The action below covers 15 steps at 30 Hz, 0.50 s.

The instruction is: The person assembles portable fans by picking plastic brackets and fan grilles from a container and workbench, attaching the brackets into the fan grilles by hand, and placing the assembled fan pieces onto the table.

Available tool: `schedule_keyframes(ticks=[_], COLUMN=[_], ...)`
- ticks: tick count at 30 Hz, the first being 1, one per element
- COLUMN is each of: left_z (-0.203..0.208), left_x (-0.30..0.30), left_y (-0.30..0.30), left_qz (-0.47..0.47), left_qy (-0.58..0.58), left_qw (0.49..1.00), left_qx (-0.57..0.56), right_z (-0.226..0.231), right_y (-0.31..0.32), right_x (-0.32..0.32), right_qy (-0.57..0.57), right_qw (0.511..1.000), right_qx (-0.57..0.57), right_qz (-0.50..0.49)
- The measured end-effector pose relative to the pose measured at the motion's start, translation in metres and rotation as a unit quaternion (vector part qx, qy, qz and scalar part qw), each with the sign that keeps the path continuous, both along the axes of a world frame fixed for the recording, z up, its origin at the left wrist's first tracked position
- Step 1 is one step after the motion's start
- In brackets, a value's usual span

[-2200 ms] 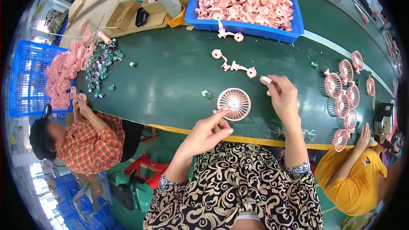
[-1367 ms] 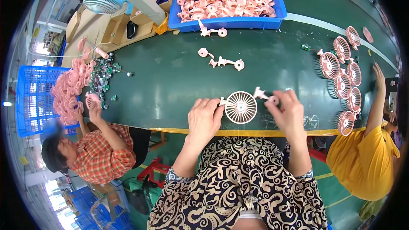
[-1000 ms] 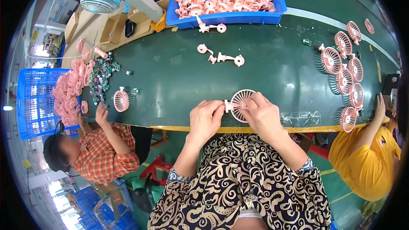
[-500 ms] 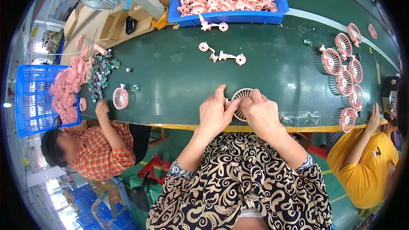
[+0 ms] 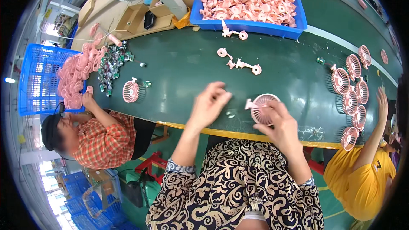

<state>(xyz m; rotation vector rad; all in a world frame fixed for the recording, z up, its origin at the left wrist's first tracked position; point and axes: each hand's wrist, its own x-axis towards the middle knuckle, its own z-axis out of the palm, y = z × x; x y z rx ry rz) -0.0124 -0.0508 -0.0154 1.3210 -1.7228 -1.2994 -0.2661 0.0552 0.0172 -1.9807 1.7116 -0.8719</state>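
Note:
My right hand (image 5: 282, 128) grips a round pink fan grille (image 5: 259, 107) with a short stub on its left side, just above the table near its front edge. To the left, my left hand (image 5: 208, 105) is raised over the table, fingers apart and holding nothing. Between the two hands lie small pale bits (image 5: 230, 114). Farther up the table are several loose pink bracket-like arms with ring ends (image 5: 249, 66).
A blue bin (image 5: 251, 26) heaped with pink parts stands at the far side. Several fan grilles (image 5: 350, 102) lie at right. At left are small circuit boards (image 5: 111, 66), another grille (image 5: 131, 91) and a blue basket (image 5: 38, 81). Co-workers sit on both sides.
My left hand has come off the fan grille and moved left. My right hand now holds the grille alone, farther right, its stub showing. The view has shifted slightly.

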Motion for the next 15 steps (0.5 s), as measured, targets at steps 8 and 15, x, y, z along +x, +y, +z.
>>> schedule_keyframes(ticks=[8, 15], left_z=[-0.013, -0.035], left_x=[0.175, 0.265], left_y=[-0.063, -0.084], left_qz=[0.306, 0.425], left_qy=[-0.383, -0.477], left_qw=[0.762, 0.669], left_qx=[-0.423, -0.38], right_z=[-0.003, -0.009], right_y=[-0.015, -0.072], right_x=[-0.056, 0.007], right_qy=[0.176, 0.049], right_qw=[0.939, 0.988], right_qx=[-0.13, -0.104], right_qz=[-0.267, -0.099])
